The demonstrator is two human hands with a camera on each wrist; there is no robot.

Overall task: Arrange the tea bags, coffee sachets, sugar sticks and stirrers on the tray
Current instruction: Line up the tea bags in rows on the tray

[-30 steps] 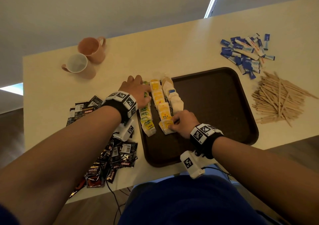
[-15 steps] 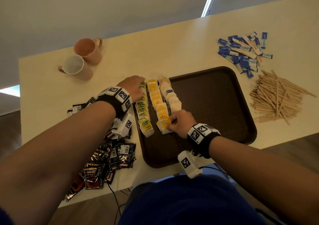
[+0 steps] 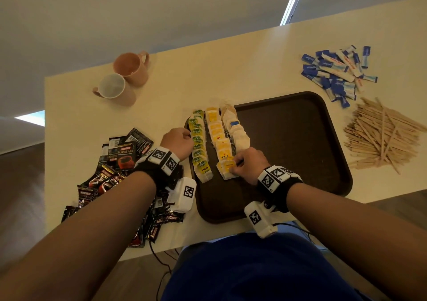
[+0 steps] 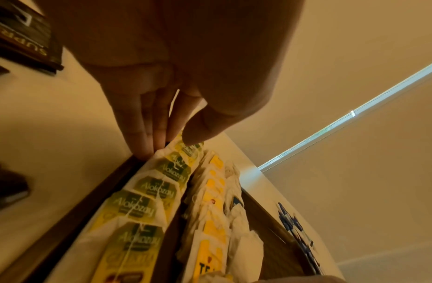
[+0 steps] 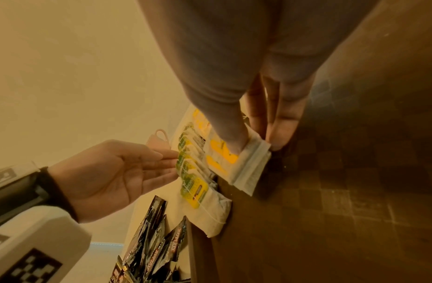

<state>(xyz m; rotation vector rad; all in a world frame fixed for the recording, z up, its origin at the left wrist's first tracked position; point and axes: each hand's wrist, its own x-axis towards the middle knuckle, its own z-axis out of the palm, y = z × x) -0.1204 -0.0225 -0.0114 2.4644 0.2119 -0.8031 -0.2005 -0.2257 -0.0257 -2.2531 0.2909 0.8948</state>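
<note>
Three rows of tea bags lie along the left side of the brown tray (image 3: 300,162): green-tagged (image 3: 198,143), yellow-tagged (image 3: 218,134) and white (image 3: 239,132). My left hand (image 3: 188,134) has its straight fingers (image 4: 147,145) against the outer edge of the green row (image 4: 147,203), by the tray rim. My right hand (image 3: 233,166) pinches the nearest yellow tea bag (image 3: 226,169) at the row's near end, thumb on top (image 5: 231,141). Black coffee sachets (image 3: 115,173) are heaped left of the tray. Blue sugar sticks (image 3: 337,72) and wooden stirrers (image 3: 381,136) lie to its right.
Two pink mugs (image 3: 129,67) (image 3: 113,88) stand at the table's far left. The tray's right two thirds show bare brown surface. The table's near edge runs just below the tray, with a cable hanging past it.
My left hand has slid from the far end of the green row toward me, to the row's outer side. My right hand has stayed on the nearest yellow tea bag.
</note>
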